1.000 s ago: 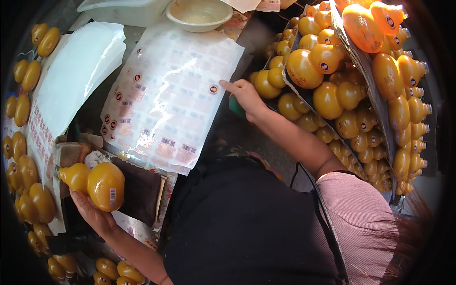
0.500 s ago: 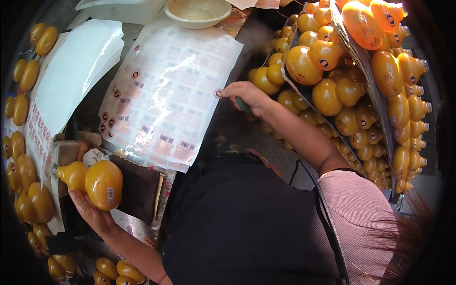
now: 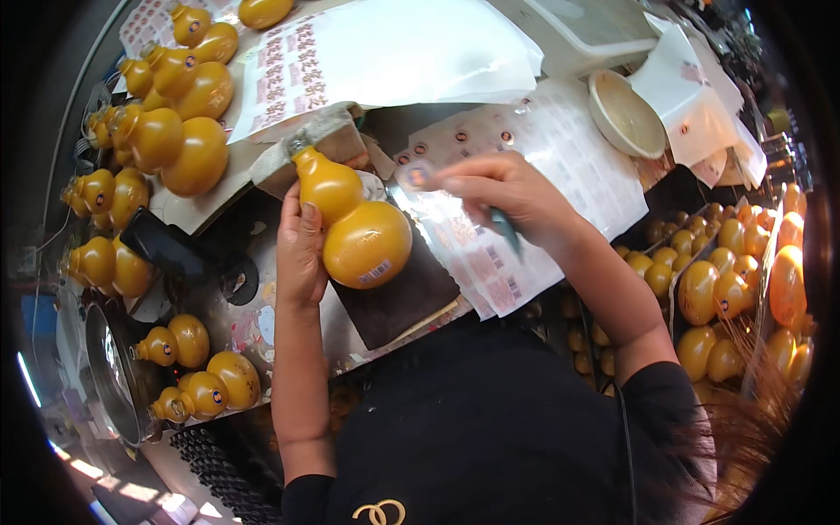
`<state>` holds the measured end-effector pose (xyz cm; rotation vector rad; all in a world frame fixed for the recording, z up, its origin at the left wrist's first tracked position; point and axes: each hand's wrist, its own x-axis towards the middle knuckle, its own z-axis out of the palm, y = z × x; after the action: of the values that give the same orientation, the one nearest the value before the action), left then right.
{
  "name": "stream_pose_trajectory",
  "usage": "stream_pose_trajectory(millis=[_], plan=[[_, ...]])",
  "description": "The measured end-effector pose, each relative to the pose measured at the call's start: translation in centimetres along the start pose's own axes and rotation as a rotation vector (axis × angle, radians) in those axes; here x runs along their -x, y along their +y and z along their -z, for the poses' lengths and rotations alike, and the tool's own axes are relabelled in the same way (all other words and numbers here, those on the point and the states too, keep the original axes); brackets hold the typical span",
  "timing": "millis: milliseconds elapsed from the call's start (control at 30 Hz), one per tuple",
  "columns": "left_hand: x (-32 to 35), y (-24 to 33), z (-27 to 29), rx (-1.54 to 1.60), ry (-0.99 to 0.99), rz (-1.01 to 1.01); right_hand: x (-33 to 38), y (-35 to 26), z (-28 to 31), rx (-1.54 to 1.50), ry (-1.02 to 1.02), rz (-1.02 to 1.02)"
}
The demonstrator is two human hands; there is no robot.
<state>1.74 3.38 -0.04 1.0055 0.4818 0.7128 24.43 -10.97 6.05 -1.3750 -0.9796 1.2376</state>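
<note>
My left hand [image 3: 300, 249] is closed around the side of an amber gourd-shaped bottle [image 3: 369, 245], its clear neck tilted up and left. A small barcode label shows on the bottle's lower bulb. Between thumb and forefinger of my right hand [image 3: 521, 192] is a small round sticker [image 3: 415, 178], blurred by motion, close to the bottle but apart from it. A thin teal tool [image 3: 506, 232], its kind unclear, is tucked in the same hand's other fingers. Under that hand spreads a translucent label sheet [image 3: 560, 149] with round stickers and barcode labels.
A dark brown pad [image 3: 411, 306] lies below the bottle, a folded beige cloth [image 3: 328, 140] beside its neck. More gourd bottles [image 3: 197, 157] stand at left, and others fill racks [image 3: 700, 289] at right. A white bowl [image 3: 626, 114] and a printed sheet [image 3: 394, 61] are at the back.
My right hand has moved left from the label sheet's edge to near the bottle, with the round sticker. My left hand now grips the bottle's side. The whole view has swung left.
</note>
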Motion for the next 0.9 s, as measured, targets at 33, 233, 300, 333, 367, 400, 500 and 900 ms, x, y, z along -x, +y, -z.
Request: stream_pose_trajectory(millis=[33,233,300,333,367,400,500,900], plan=[[0.0,0.0,0.2,0.092,0.014,-0.003,-1.5,-1.1,-1.0,-0.006,-0.091,0.021],[-0.3,-0.1,0.8,0.147,0.021,0.039,-6.5,-2.3,-3.5,0.002,-0.353,0.030],[-0.1,0.2,0.7,0.202,0.055,0.056,-7.6,-1.3,-3.6,0.012,-0.385,0.012],[-0.1,0.6,0.4,0.264,0.076,0.065,-7.9,-1.0,-3.6,0.017,-0.399,0.004],[0.0,0.9,0.1,0.325,0.097,0.074,-8.1,-1.0,-3.6,0.019,-0.399,0.003],[0.0,1.1,-0.3,0.241,0.117,0.067,-8.1,-1.1,-3.5,0.021,-0.398,0.003],[0.1,1.4,-1.3,0.030,0.165,0.055,-8.3,-0.9,-3.2,0.004,-0.393,0.006],[0.3,1.5,-1.2,0.093,0.155,0.062,-9.6,1.2,-4.4,0.314,-0.147,-0.014]])
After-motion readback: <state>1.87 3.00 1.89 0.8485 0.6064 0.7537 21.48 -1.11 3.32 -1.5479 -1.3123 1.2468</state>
